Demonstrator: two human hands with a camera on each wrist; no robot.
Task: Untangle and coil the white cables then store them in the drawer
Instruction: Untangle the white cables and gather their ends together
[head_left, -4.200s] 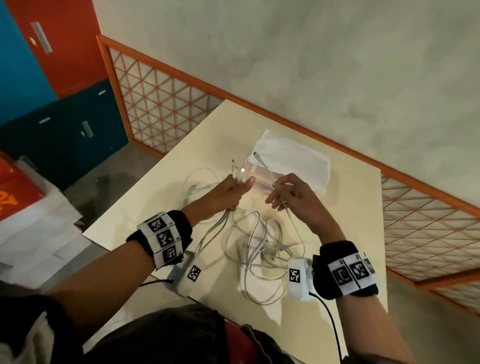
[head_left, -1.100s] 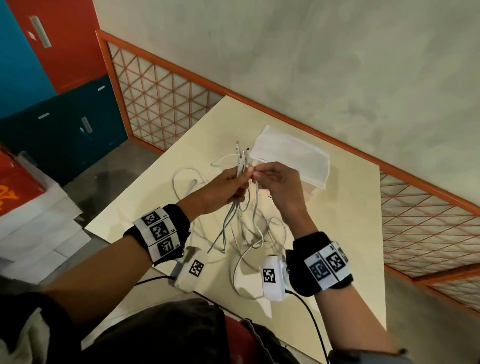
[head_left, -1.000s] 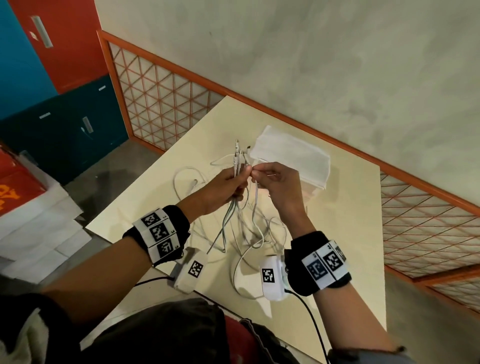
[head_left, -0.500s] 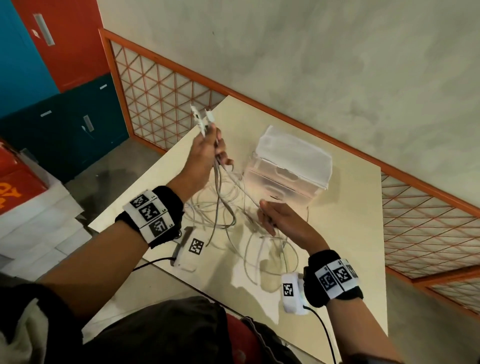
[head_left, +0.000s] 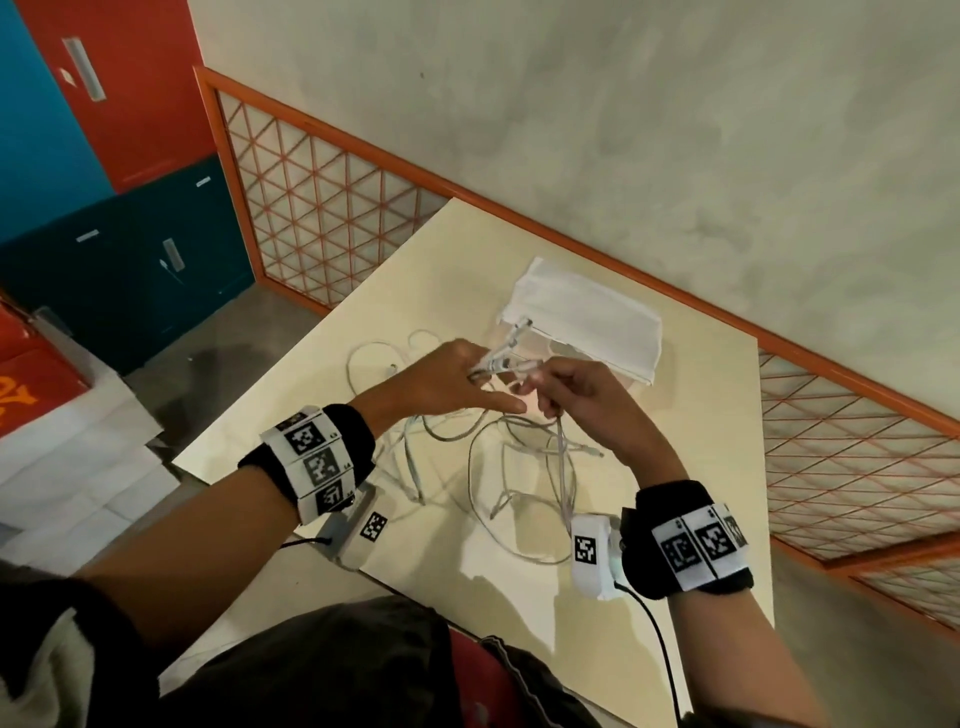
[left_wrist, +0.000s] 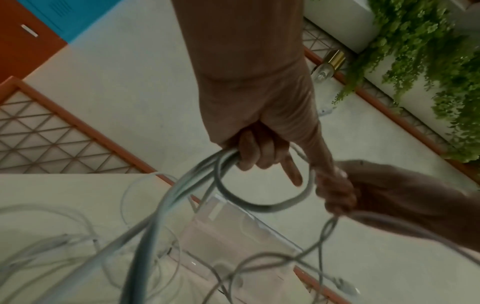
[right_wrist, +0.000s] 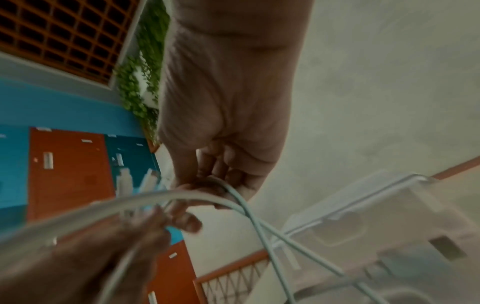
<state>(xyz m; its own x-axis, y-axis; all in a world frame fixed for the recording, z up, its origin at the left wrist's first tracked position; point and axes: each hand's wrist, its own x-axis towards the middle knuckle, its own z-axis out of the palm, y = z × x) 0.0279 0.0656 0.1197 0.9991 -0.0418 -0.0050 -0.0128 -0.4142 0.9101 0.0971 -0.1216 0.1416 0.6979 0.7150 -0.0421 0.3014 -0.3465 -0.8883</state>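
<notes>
Head view: my left hand (head_left: 441, 382) and right hand (head_left: 582, 397) both grip white cables (head_left: 519, 467) above the table (head_left: 701, 467), near the drawer (head_left: 587, 317).

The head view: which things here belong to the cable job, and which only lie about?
Belonging to the job:
- thin white cables, tangled on the cream table
- left hand and right hand, both with a grip on cable strands
- clear plastic drawer box with a white top

Lying about:
- orange lattice fence panel
- red and blue metal lockers
</notes>
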